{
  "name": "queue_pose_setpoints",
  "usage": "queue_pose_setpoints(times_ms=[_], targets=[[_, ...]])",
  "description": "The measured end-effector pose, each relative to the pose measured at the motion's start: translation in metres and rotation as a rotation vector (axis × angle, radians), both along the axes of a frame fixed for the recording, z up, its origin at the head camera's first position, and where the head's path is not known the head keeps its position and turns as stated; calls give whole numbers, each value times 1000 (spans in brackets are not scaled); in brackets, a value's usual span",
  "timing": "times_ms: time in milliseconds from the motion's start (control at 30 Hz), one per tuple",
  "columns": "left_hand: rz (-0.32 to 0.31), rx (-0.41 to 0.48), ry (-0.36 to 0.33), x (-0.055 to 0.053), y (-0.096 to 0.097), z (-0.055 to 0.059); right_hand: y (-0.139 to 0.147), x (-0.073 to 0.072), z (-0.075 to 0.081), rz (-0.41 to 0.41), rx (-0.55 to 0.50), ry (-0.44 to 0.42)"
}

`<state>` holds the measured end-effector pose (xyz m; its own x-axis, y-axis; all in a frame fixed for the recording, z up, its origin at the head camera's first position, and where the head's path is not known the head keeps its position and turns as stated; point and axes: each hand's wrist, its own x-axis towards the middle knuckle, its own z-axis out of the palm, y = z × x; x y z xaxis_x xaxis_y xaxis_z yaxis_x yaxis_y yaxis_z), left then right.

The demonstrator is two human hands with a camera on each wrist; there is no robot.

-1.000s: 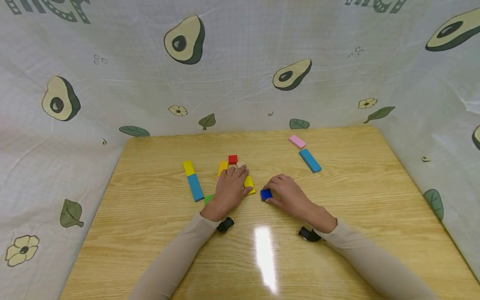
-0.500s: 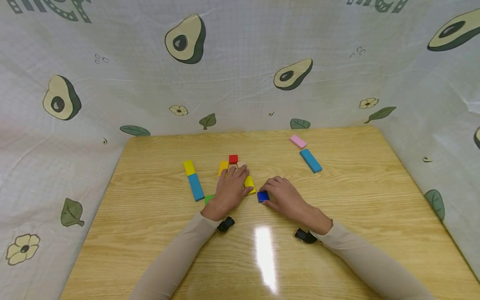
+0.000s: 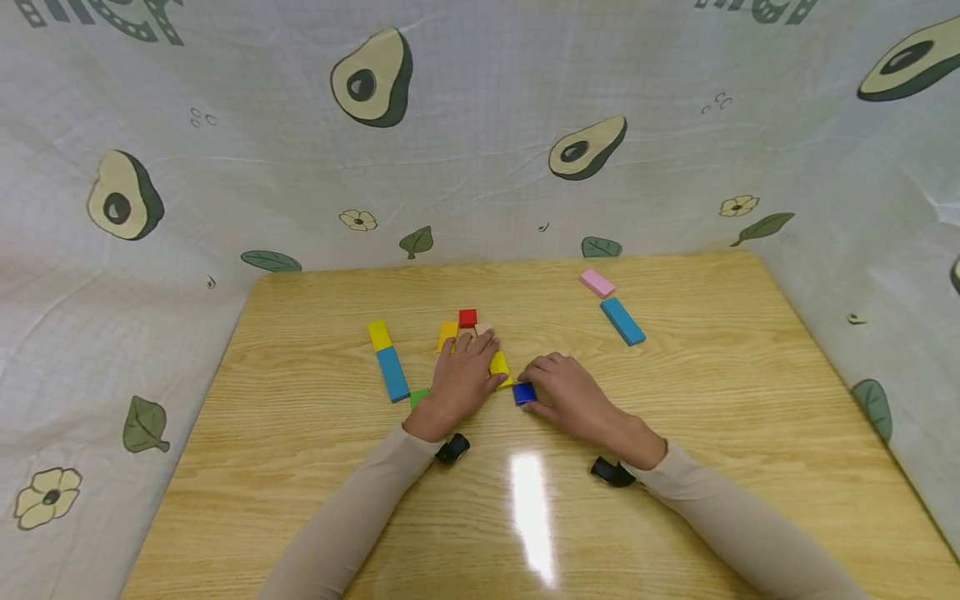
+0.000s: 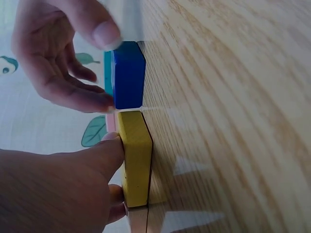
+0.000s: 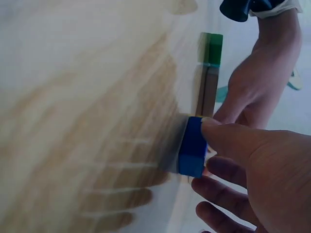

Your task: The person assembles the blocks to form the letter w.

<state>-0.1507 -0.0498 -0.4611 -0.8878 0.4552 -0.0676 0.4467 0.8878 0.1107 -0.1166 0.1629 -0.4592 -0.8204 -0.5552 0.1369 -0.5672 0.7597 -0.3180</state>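
Observation:
My left hand [image 3: 463, 379] rests on a cluster of flat blocks, its fingers spread, with the thumb touching a yellow block [image 3: 499, 369]. Part of the cluster is hidden beneath the palm. Between thumb and fingers my right hand [image 3: 573, 396] pinches a small dark blue block [image 3: 524, 394] on the table. In the left wrist view, the blue block [image 4: 129, 75] lies end to end with the yellow block [image 4: 136, 160], a thin gap between them. A red block [image 3: 468, 318], an orange block [image 3: 447, 335] and a green block [image 3: 418, 397] show around my left hand.
A yellow block [image 3: 379, 335] and a light blue block [image 3: 393, 374] form a line at the left. Farther back on the right lie a pink block [image 3: 597, 283] and another light blue block [image 3: 622, 321]. A patterned cloth [image 3: 480, 192] borders the wooden table [image 3: 300, 467].
My right hand has slid the blue block slightly left, closer to the yellow block, and is almost still in the last half second. My left hand stays in place.

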Motion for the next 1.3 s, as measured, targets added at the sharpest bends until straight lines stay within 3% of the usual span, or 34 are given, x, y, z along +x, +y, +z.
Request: queue_pose_setpoints(times_ms=[167,367,633,967,1300], targets=[[4,-16,-11,1,1,0,14,-4,5,-38,-58,16],[5,4,10,1,1,-1,42,-20,7,-99,-73,43],[-1,11,7,3,-1,0,94,-45,12,-170,-29,-20],[3,-1,14,2,0,-2,140,-63,14,-167,-8,-146],[0,-8,29,3,0,-2,159,-75,8,-130,71,-161]])
